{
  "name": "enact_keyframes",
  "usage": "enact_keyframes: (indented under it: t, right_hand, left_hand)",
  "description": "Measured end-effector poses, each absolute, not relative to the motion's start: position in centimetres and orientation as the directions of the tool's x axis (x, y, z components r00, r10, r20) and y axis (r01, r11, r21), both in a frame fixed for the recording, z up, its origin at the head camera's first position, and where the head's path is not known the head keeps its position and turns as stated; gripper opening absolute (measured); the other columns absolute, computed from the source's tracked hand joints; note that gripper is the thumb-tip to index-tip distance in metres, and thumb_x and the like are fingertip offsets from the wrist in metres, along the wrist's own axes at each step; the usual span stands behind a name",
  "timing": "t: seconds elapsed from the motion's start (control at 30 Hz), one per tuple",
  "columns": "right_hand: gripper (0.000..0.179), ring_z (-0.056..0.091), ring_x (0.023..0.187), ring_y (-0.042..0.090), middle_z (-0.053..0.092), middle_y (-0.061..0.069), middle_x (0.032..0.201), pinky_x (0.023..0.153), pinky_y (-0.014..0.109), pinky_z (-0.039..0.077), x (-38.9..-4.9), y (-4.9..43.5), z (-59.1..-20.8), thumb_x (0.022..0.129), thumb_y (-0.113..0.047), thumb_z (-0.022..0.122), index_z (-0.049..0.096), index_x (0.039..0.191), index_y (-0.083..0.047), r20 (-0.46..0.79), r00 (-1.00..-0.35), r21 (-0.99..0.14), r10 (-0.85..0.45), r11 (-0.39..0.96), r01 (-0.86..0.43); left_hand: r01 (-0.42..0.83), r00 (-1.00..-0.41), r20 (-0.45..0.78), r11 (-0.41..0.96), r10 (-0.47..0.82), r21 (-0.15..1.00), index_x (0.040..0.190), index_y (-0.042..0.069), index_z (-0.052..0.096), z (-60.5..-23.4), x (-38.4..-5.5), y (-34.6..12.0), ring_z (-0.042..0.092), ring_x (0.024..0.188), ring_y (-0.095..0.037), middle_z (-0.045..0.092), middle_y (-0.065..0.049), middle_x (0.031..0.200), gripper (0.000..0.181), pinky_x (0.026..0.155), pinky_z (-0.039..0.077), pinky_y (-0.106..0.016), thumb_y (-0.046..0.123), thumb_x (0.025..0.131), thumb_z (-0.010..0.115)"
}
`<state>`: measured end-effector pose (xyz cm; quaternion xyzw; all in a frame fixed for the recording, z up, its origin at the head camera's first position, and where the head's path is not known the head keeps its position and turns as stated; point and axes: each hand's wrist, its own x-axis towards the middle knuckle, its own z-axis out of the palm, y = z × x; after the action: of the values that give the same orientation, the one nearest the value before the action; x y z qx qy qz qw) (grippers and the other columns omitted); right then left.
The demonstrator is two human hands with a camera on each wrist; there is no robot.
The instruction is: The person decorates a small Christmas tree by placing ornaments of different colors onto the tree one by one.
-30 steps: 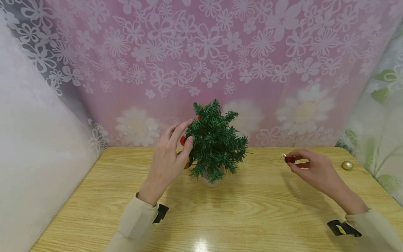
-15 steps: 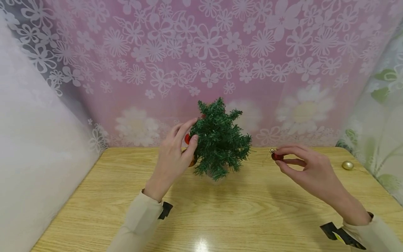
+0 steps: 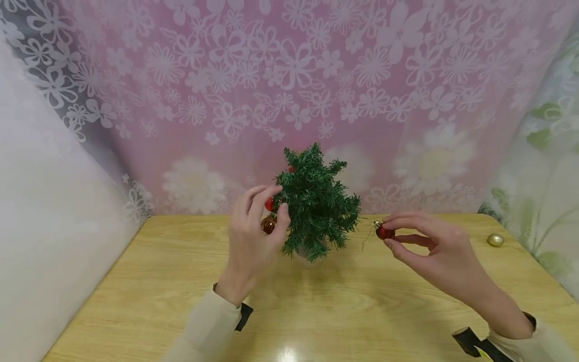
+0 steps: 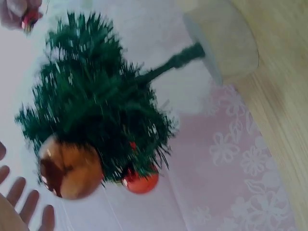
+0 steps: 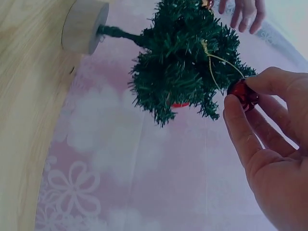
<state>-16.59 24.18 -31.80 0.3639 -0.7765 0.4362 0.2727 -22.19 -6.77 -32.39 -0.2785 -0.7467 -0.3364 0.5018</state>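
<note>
A small artificial Christmas tree (image 3: 316,201) stands upright on a round pale wooden base (image 4: 231,43). My right hand (image 3: 434,246) pinches a dark red Christmas bauble (image 5: 243,94) between thumb and fingers, to the right of the tree. Its gold hanging string (image 5: 211,65) dangles loose toward the branches. My left hand (image 3: 253,236) is beside the tree's left side, fingers apart and loosely bent, holding nothing. Close to that hand hang a shiny copper-brown bauble (image 4: 72,168) and an orange-red bauble (image 4: 141,182). Part of another red ornament (image 5: 180,104) shows among the branches.
A gold bauble (image 3: 495,240) lies near the right end of the wooden table (image 3: 344,311). Behind the table hangs a pink floral curtain (image 3: 253,90); a white surface (image 3: 50,216) flanks the left, and a leaf-patterned sheet (image 3: 543,166) the right.
My right hand has carried the red bauble leftward, closer to the tree. My left hand has drawn back slightly from the branches, and the copper-brown bauble shows more fully.
</note>
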Motion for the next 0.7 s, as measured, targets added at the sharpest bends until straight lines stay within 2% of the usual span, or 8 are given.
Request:
enact_keyframes:
  t: [0.1,0.13,0.2,0.27,0.4,0.6,0.7]
  right_hand:
    - [0.054,0.072,0.105,0.009,0.070,0.010,0.116,0.079,0.022,0.061,-16.4,23.9,-32.0,0.066,0.035,0.069,0.071,0.111,0.006,0.738,-0.592,-0.512,-0.326,0.301,-0.804]
    - [0.054,0.072,0.105,0.008,0.070,0.009,0.117,0.079,0.023,0.061,-16.3,23.7,-32.0,0.067,0.035,0.069,0.071,0.112,0.006,0.730,-0.602,-0.526,-0.325,0.296,-0.798]
    - [0.054,0.072,0.106,0.007,0.070,0.005,0.119,0.079,0.022,0.061,-16.2,23.5,-32.0,0.069,0.034,0.070,0.071,0.113,0.004,0.718,-0.614,-0.535,-0.327,0.304,-0.788]
    - [0.054,0.072,0.106,0.006,0.071,0.002,0.119,0.079,0.023,0.061,-16.0,23.3,-32.0,0.070,0.032,0.071,0.070,0.114,0.001,0.706,-0.625,-0.544,-0.333,0.312,-0.779]
    - [0.057,0.072,0.107,0.004,0.071,-0.001,0.119,0.078,0.023,0.061,-15.7,22.9,-31.8,0.071,0.031,0.073,0.070,0.117,-0.002,0.692,-0.632,-0.545,-0.349,0.321,-0.774]
    - [0.053,0.070,0.110,0.004,0.070,-0.001,0.121,0.078,0.024,0.062,-15.1,22.1,-31.9,0.073,0.028,0.073,0.069,0.117,-0.001,0.664,-0.648,-0.571,-0.373,0.306,-0.762]
    - [0.051,0.070,0.110,0.004,0.070,-0.001,0.122,0.078,0.025,0.062,-14.9,21.8,-32.0,0.074,0.027,0.073,0.070,0.116,-0.002,0.655,-0.654,-0.581,-0.378,0.301,-0.756]
  left_hand:
    - [0.810,-0.229,0.962,0.576,0.145,0.106,0.117,0.004,0.071,-32.8,-21.2,-6.0,0.065,0.093,-0.027,0.069,-0.015,0.112,0.025,0.073,0.054,-0.037,0.020,0.101,0.061]
    - [0.824,-0.203,0.964,0.562,0.172,0.074,0.115,0.005,0.072,-32.9,-20.9,-5.7,0.066,0.093,-0.026,0.070,-0.014,0.110,0.025,0.074,0.055,-0.036,0.020,0.101,0.060]
    - [0.843,-0.173,0.959,0.537,0.225,0.026,0.112,0.006,0.073,-33.2,-20.3,-5.2,0.066,0.090,-0.023,0.070,-0.011,0.106,0.023,0.075,0.055,-0.034,0.021,0.101,0.060]
    - [0.857,-0.174,0.947,0.515,0.271,0.010,0.109,0.008,0.074,-33.5,-19.7,-4.6,0.066,0.089,-0.020,0.070,-0.007,0.101,0.022,0.076,0.055,-0.031,0.022,0.100,0.061]
    - [0.880,-0.226,0.913,0.472,0.341,0.041,0.106,0.010,0.074,-34.2,-18.9,-3.8,0.066,0.085,-0.014,0.071,-0.001,0.095,0.018,0.072,0.054,-0.021,0.022,0.099,0.063]
    - [0.878,-0.358,0.841,0.453,0.406,0.155,0.109,0.013,0.073,-35.3,-18.1,-3.0,0.063,0.083,-0.007,0.070,0.004,0.095,0.018,0.073,0.050,-0.012,0.026,0.098,0.068]
    - [0.864,-0.404,0.813,0.468,0.420,0.188,0.109,0.016,0.073,-35.6,-17.8,-2.7,0.062,0.083,-0.004,0.070,0.007,0.095,0.018,0.073,0.049,-0.010,0.028,0.096,0.071]
